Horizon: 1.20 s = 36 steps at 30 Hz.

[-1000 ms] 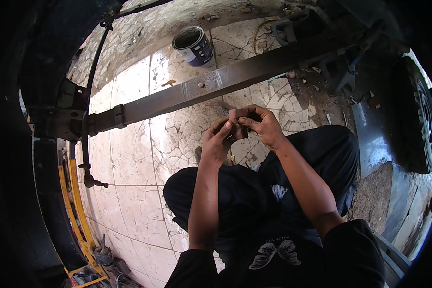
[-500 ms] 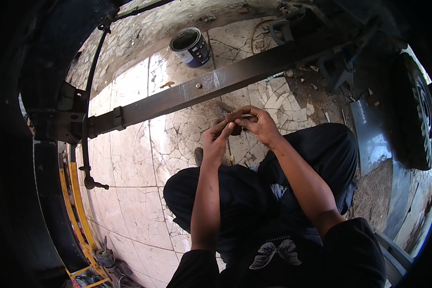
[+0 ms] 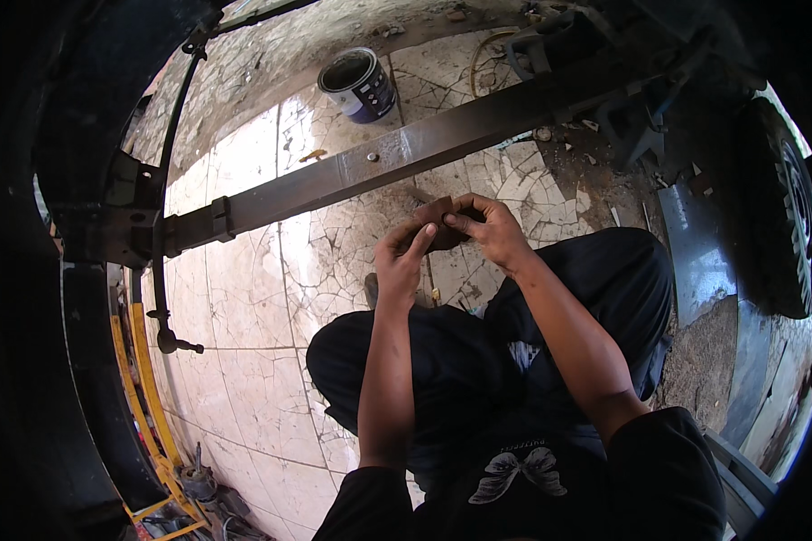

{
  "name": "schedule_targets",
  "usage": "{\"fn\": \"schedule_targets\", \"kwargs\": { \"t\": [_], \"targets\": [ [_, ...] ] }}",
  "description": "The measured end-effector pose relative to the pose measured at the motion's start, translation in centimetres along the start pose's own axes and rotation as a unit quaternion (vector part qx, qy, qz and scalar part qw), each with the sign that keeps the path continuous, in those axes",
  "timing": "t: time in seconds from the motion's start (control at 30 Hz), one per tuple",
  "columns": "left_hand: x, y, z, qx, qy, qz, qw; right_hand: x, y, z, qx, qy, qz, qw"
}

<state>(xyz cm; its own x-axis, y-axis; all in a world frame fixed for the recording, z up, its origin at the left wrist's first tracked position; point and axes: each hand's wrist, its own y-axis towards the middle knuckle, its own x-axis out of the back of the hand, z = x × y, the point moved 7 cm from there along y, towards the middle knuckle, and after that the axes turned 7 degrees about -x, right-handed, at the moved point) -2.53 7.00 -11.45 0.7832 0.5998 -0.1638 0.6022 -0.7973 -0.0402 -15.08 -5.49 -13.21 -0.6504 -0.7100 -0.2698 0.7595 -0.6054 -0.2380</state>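
**Small brown piece pinched between 2 bare hands**

Clock positions are read from the middle of the head view. The small brown piece [image 3: 434, 211] lies just off centre toward 1 o'clock, raised above the person's knees. The left hand [image 3: 401, 263] meets it from 7 o'clock, thumb and fingers pinching its near left edge. The right hand [image 3: 494, 234] meets it from between 3 and 4 o'clock, thumb laid over its face and index finger curled around the far side. A darker brown part shows below the right thumb; whether it is a fold or a 2nd layer cannot be told.

Handling (judged): the piece appears thin and light, flexible enough to bend under slight thumb pressure, and matt rather than slippery. It seems unlikely to shatter, though a sharp crease might tear it. Opposite edges offer the best hold, with thumbs on the near face and fingertips supporting behind.

Surroundings: a dark metal beam [image 3: 334, 175] crosses between 11 and 12 o'clock, an open can [image 3: 363, 101] stands beyond it, and a tyre [image 3: 771, 216] stands near 3 o'clock.
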Motion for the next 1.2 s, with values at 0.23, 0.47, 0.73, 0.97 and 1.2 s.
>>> {"fn": "schedule_targets", "kwargs": {
  "t": [0.23, 0.47, 0.73, 0.97, 1.2],
  "targets": [
    [-0.3, 0.0, -0.2, -0.007, -0.013, 0.011, 1.000, 0.2, -0.5, 0.5, 0.042, -0.031, -0.078, 0.996],
    [-1.3, 0.0, -1.1, -0.018, -0.052, 0.012, 0.998, -0.2, -0.6, 0.0, 0.032, -0.049, -0.044, 0.997],
    [-0.4, 0.4, -0.6, -0.035, -0.003, 0.005, 0.999, -0.2, -0.6, 0.3, 0.048, -0.013, -0.035, 0.998],
    [-1.0, -0.1, -2.9, -0.116, 0.043, -0.056, 0.991, 0.1, -0.8, 0.7, 0.044, 0.105, -0.063, 0.992],
    [-0.1, -0.1, -2.1, -0.111, 0.044, -0.060, 0.991, 0.6, -0.8, 0.9, 0.064, -0.044, -0.095, 0.993]
  ]
}}
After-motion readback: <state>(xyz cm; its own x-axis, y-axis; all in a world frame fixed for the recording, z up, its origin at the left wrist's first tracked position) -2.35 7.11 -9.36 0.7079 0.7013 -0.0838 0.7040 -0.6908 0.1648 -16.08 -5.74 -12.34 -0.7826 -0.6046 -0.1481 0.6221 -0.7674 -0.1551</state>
